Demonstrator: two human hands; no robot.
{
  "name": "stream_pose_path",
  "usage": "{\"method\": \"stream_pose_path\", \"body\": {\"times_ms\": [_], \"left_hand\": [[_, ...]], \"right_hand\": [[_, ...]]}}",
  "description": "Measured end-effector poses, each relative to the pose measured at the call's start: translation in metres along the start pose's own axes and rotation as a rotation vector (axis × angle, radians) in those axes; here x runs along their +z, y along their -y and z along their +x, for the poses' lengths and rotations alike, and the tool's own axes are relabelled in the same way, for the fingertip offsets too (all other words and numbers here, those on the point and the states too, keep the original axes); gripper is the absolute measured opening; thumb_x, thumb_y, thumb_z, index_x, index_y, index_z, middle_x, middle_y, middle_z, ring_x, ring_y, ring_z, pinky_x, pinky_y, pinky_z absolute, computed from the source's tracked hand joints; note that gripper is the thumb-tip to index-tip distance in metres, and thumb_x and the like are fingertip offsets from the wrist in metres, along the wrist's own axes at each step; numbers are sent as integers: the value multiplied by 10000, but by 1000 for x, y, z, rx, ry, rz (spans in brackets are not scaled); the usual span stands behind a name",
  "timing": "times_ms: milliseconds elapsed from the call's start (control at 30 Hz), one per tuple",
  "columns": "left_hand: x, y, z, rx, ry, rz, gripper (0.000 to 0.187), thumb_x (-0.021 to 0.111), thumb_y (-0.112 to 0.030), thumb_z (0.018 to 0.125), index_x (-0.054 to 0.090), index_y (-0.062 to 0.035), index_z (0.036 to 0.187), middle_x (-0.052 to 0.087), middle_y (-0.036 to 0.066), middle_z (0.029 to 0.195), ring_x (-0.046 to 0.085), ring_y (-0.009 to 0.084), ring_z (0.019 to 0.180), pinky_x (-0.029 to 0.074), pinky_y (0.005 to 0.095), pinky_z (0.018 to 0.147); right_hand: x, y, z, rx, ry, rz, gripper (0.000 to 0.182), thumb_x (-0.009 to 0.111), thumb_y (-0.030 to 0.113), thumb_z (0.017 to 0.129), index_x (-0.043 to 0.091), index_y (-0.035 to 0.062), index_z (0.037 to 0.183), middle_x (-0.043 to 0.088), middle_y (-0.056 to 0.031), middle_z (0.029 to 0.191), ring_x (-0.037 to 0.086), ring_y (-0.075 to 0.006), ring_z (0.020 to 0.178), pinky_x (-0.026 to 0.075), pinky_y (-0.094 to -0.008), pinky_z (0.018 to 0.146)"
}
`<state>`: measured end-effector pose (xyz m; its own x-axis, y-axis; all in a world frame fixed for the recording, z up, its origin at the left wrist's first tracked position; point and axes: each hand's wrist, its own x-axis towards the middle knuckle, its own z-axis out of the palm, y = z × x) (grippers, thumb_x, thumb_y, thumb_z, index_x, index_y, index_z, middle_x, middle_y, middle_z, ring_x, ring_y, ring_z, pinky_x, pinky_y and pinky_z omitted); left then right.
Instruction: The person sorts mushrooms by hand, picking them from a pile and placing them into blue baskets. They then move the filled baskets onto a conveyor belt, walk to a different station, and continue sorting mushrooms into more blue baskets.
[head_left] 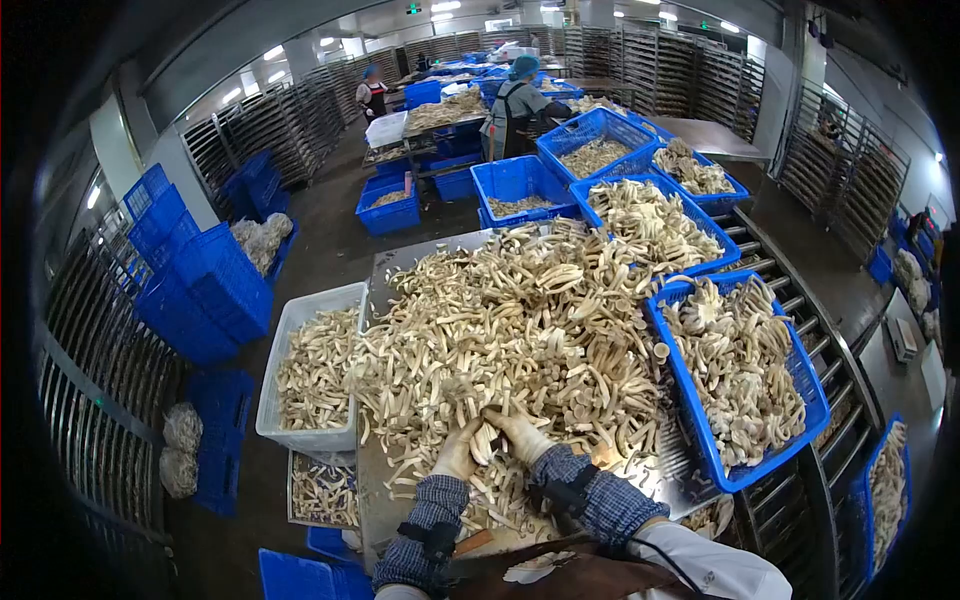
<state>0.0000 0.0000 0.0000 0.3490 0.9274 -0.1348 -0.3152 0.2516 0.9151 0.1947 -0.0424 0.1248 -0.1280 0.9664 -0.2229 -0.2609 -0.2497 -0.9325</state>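
Note:
Close in front of me, my left hand (457,450) is closed around a few pale, long-stemmed mushrooms (484,446). My right hand (520,437) meets it from the other side, its fingers curled over the same small bunch. Both wrists have blue checked sleeves with dark bands. Around and beyond the hands spreads a big heap of mushrooms (500,320) on a metal table (385,500). Loose mushroom pieces lie just under the hands. The fingertips are partly hidden among the stems.
A white crate (270,400) of mushrooms stands at the table's left. On the right, a blue crate (700,440) full of mushroom clusters sits on a roller conveyor (800,300). Further blue crates (520,180) and a person in a blue cap (522,100) are beyond the table.

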Motion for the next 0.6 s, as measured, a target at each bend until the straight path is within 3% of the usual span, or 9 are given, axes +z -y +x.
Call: {"method": "stream_pose_path", "body": {"times_ms": [67,100,200,300,333,400,500,533,600], "left_hand": [[4,-14,-8,-93,31,41,520,615,58,789,575,-88,1287,622,188,1249,607,332,1138,482,372,959],[1,-17,-10,-127,41,59,517,606,73,787,582,-86,1278,625,184,1245,606,339,1136,481,372,956],[58,-71,-24,-334,-351,42,356,590,-180,939,566,49,1210,660,150,1096,667,259,931,572,352,781],[102,-127,-48,-364,-560,-39,396,602,-193,935,538,65,1228,649,160,1114,663,263,925,575,350,749],[71,-99,-40,-365,-390,-193,487,607,-183,930,457,80,1311,621,175,1191,635,264,1010,551,351,826],[69,-91,-42,-361,-378,-92,486,638,-199,909,498,69,1289,621,167,1189,603,264,1065,493,378,902],[106,-138,-60,-335,-196,157,526,677,-180,877,503,68,1308,602,183,1232,540,277,1185,403,385,1040],[108,-143,-60,-386,-228,170,524,669,-180,884,499,73,1309,603,193,1230,540,281,1191,401,377,1050],[105,-128,-55,-354,-480,172,454,607,-223,934,532,77,1267,634,193,1168,576,284,1149,425,366,1038]], "right_hand": [[-15,-5,4,-317,275,-800,453,663,81,887,550,77,1326,619,-155,1261,542,-277,1233,442,-383,1019],[-3,-17,6,-317,272,-784,453,663,81,887,550,77,1326,619,-155,1261,542,-277,1233,442,-383,1019],[20,-44,18,-15,-267,404,517,701,38,833,518,17,1316,627,-165,1204,614,-217,1094,533,-320,872],[3,-47,28,122,-363,220,532,719,80,840,479,-46,1298,612,-185,1183,629,-227,986,546,-312,716],[6,-27,18,202,-405,211,546,727,108,844,461,-83,1281,604,-194,1169,633,-231,925,548,-310,617],[9,-10,9,159,-325,210,541,727,131,848,468,-72,1278,605,-201,1162,639,-250,901,553,-328,626],[-1,4,2,287,-10,24,544,716,203,866,483,-35,1295,599,-233,1178,636,-304,959,539,-368,845],[-14,-39,24,-245,-37,-305,502,694,189,882,488,-26,1285,615,-229,1128,654,-318,907,551,-358,821],[-10,-22,17,-317,-21,-391,409,659,140,892,501,-44,1222,627,-221,1037,676,-333,843,574,-333,728]]}}
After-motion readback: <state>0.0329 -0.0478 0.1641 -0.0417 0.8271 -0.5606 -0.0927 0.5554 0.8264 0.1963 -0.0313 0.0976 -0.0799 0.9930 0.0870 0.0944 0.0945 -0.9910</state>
